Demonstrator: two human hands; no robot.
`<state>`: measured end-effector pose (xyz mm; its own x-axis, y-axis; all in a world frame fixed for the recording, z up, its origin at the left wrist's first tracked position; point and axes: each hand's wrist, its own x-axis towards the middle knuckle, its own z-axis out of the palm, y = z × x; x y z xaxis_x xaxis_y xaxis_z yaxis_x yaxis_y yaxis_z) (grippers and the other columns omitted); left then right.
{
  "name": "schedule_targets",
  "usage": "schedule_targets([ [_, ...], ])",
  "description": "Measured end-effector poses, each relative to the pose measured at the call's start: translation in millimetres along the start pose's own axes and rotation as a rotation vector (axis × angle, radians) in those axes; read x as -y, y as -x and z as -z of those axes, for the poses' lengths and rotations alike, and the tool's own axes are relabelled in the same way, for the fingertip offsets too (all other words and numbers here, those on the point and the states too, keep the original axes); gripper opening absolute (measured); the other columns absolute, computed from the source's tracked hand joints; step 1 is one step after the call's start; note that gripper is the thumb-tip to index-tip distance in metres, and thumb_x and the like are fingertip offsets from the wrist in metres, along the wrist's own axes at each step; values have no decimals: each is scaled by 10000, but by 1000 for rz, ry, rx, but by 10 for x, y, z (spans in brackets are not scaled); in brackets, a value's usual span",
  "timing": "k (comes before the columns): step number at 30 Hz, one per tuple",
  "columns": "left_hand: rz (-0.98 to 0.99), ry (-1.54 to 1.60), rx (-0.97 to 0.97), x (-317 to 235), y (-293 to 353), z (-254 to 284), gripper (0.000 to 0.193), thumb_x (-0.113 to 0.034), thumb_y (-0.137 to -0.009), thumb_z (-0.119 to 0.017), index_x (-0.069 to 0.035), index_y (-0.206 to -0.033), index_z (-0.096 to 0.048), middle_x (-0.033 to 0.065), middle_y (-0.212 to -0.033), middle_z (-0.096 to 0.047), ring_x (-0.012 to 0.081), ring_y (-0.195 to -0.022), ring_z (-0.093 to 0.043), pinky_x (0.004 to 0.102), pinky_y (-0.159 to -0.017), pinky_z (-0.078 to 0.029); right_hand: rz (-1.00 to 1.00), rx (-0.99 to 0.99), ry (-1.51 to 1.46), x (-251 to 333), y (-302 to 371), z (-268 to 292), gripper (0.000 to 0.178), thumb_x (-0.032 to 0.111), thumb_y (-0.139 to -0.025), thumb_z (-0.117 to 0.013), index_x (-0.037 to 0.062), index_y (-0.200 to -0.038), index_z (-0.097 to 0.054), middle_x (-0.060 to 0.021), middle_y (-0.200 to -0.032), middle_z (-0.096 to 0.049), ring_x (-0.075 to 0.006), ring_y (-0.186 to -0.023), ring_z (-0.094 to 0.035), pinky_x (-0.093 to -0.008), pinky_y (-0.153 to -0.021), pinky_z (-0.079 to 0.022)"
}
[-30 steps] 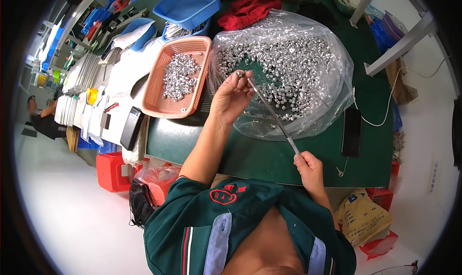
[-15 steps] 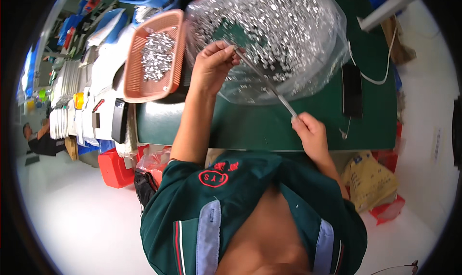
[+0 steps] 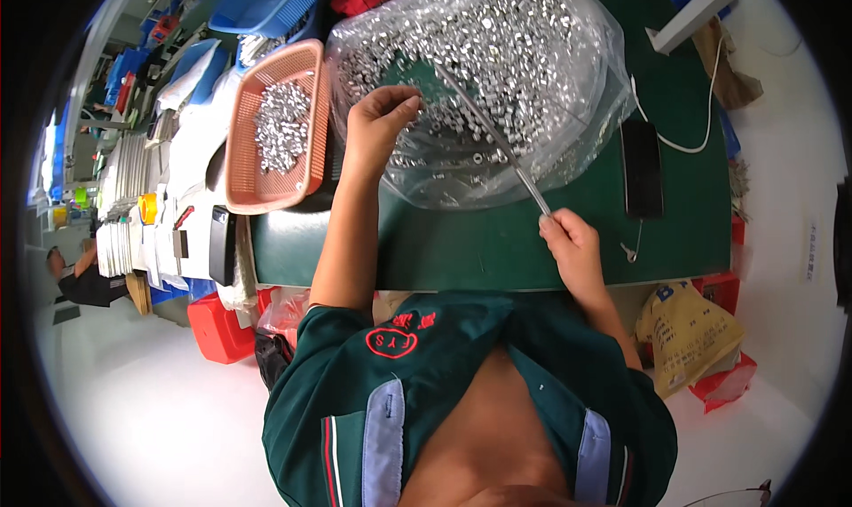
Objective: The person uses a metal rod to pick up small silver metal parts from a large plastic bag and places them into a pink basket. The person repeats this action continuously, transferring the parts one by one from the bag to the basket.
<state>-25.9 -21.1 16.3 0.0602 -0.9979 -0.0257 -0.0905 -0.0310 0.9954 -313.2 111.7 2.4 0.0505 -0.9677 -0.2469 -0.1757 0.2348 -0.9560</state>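
My right hand point(image 3: 572, 241) is closed round the near end of a thin metal rod point(image 3: 491, 127). The rod slants away to the left, its far end over the clear plastic bag point(image 3: 426, 186). A great many small silvery metal pieces point(image 3: 524, 55) lie in that spread bag on the green table. My left hand point(image 3: 380, 125) is off the rod, over the bag's left edge. Its thumb and fingers are pinched together; whatever they may hold is too small to make out. Left of it, an orange-pink plastic basket point(image 3: 240, 152) holds more small silvery pieces point(image 3: 282, 125).
A dark phone point(image 3: 642, 170) with a white cable point(image 3: 701, 145) lies on the green table point(image 3: 417, 259) at right. A metal post point(image 3: 701, 15) stands at the far right. Blue baskets point(image 3: 266, 6) are behind the orange one; a black case point(image 3: 222, 243) and paper stacks are at left.
My left hand has come off the rod's far end and moved slightly left and nearer. My right hand keeps its grip on the rod. The view has shifted a little.
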Motion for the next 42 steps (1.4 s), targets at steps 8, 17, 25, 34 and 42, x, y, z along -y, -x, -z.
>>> schedule_targets([
  [8, -272, -605, -57, 93, -550, 25, 194, -157, -783, -684, -25, -924, -699, 138, -845, -698, 247, -768, -679, 321, -723, -516, -37, -1, -208, -131, -6, 29, 205, 171, -949, -557, 38, -793, -551, 73, -602, -402, 1, -498, -330, -188, -435, -236],
  [17, -385, -875, 92, 182, -727, -225, 302, -200, -752, -730, -73, -1023, -690, 126, -901, -642, 273, -797, -632, 360, -738, -499, 37, -10, -141, -178, -3, 24, 221, 191, -943, -579, 37, -786, -558, 67, -604, -423, -5, -511, -340, -186, -451, -256],
  [25, -380, -948, 187, 197, -816, -310, 291, -174, -735, -731, -89, -1006, -667, 147, -1000, -609, 355, -927, -601, 417, -817, -485, 60, -10, -121, -226, -11, 33, 230, 196, -940, -582, 36, -776, -556, 65, -597, -421, -5, -510, -341, -190, -452, -253],
  [34, -546, -1039, 175, 262, -757, -412, 271, -151, -739, -711, -65, -986, -640, 155, -954, -594, 355, -891, -607, 430, -778, -501, 25, -25, -107, -119, 10, 22, 218, 150, -918, -609, -10, -775, -569, 64, -599, -403, -20, -580, -340, -222, -500, -291],
  [42, -454, -1058, 194, 337, -792, -443, 222, -120, -756, -688, -70, -969, -649, 164, -946, -590, 353, -877, -608, 430, -757, -504, 22, -20, -88, -123, 11, 17, 228, 163, -919, -610, -6, -772, -566, 62, -591, -396, -23, -572, -336, -227, -496, -289],
])
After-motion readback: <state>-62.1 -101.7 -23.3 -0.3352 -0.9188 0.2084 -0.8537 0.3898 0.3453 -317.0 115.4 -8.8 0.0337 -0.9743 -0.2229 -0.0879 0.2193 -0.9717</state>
